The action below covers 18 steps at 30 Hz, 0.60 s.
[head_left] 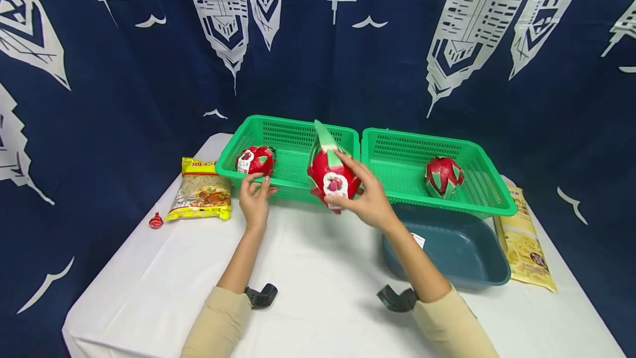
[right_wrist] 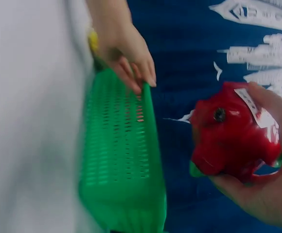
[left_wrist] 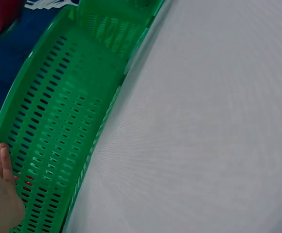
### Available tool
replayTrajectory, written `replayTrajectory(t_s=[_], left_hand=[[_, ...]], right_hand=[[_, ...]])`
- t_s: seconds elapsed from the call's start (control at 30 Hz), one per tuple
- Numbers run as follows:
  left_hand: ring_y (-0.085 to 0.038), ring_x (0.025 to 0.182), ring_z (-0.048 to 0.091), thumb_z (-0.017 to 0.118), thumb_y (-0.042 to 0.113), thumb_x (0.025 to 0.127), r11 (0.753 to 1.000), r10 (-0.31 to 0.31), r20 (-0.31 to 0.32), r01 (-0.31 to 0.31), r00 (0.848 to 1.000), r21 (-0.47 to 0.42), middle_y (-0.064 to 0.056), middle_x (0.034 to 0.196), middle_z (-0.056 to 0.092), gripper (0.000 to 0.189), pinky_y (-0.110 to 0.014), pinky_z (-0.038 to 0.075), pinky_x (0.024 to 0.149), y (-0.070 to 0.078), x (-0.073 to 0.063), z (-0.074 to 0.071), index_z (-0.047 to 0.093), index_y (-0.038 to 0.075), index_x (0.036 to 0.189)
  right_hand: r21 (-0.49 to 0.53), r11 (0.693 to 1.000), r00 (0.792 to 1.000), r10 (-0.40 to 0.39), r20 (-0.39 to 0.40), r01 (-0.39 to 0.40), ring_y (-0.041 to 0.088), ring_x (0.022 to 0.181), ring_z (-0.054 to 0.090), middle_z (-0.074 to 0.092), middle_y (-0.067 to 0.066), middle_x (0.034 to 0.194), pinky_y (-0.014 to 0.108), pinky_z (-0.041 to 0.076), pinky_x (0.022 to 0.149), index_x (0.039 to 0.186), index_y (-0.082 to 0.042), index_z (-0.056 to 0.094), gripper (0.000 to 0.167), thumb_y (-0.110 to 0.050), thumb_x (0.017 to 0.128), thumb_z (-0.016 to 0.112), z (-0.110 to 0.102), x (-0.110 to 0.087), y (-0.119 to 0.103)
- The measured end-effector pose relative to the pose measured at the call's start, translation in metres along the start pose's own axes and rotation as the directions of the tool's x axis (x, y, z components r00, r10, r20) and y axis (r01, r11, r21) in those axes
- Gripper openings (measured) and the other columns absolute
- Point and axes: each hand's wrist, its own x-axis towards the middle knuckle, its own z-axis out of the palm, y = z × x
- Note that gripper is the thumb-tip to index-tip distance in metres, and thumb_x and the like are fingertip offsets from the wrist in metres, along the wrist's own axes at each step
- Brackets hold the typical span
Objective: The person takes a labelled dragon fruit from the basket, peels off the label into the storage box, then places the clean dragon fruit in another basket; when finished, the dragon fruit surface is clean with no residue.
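R hand (head_left: pixel 370 200) has a red dragon fruit (head_left: pixel 320 173) pinched btwn thumb & fingers, thumb low by the white sticker (head_left: pixel 335 183), fingers over the upper side; its long green leaf tip points up. Fruit's in mid-air by the front rim of L green basket (head_left: pixel 293 167), near that basket's R end, & apart from it in the R wrist view. L hand (head_left: pixel 255 198) is at the same front rim, near the L end, fingers touching it; can't tell if it's pinching the rim or just resting there. 2nd dragon fruit (head_left: pixel 260 160), also w/ a white sticker, lies in that basket just behind L hand. 3rd dragon fruit (head_left: pixel 444 175) sits in R green basket (head_left: pixel 397 175), twd its R side. Dark blue bin (head_left: pixel 462 247) stands in front of R basket, small white label (head_left: pixel 418 240) inside. Yellow pkt (head_left: pixel 526 242) lies R of the bin; yellow-trimmed bag (head_left: pixel 201 195) is just L of L basket, small red tag (head_left: pixel 156 221) beside it on the white-covered table (head_left: pixel 318 275). Navy curtain (head_left: pixel 318 70) w/ white bldg prints hangs behind
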Motion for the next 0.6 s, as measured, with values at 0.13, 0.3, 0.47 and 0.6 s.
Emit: replayTrajectory(t_s=[0.13,0.3,0.47,0.6], left_hand=[[-0.02,0.064,0.064,0.064,0.008,0.086,1.0,0.014,-0.014,-0.013,1.0,0.014,-0.014,0.071,0.052,0.029,-0.034,0.054,0.068,-0.003,0.001,-0.002,0.052,-0.008,0.108],[-0.016,0.062,0.064,0.064,0.012,0.086,0.999,0.022,-0.012,-0.021,1.0,0.032,-0.007,0.07,0.053,0.03,-0.031,0.054,0.067,-0.008,0.002,-0.002,0.053,-0.007,0.108],[-0.021,0.062,0.064,0.064,0.012,0.087,0.998,0.028,-0.008,-0.028,1.0,0.058,-0.01,0.072,0.054,0.031,-0.031,0.054,0.066,-0.008,0.001,-0.002,0.052,-0.008,0.107],[-0.021,0.061,0.064,0.064,0.012,0.086,0.998,0.022,0.001,-0.022,1.0,0.06,-0.012,0.073,0.054,0.03,-0.031,0.054,0.066,-0.007,-0.001,-0.002,0.053,-0.007,0.107]], right_hand=[[-0.039,0.997,0.99,0.073,0.123,-0.069,0.029,0.12,0.039,0.036,0.009,0.139,0.035,0.052,0.073,0.139,-0.026,0.043,0.08,-0.017,0.07,0.082,-0.005,-0.054,0.008],[-0.071,0.995,0.947,0.095,0.306,-0.077,0.025,0.118,0.042,0.041,0.0,0.136,0.029,0.051,0.074,0.136,-0.03,0.046,0.081,-0.031,0.065,0.085,0.004,-0.093,0.043],[-0.026,0.995,0.894,0.101,0.436,-0.1,0.021,0.112,0.047,0.043,-0.003,0.133,0.031,0.05,0.079,0.142,-0.026,0.037,0.089,-0.027,0.067,0.084,0.014,-0.098,0.062],[-0.055,0.996,0.915,0.088,0.394,-0.072,0.022,0.118,0.048,0.043,0.005,0.138,0.036,0.046,0.089,0.148,-0.025,0.018,0.102,-0.027,0.069,0.082,0.016,-0.096,0.07]])
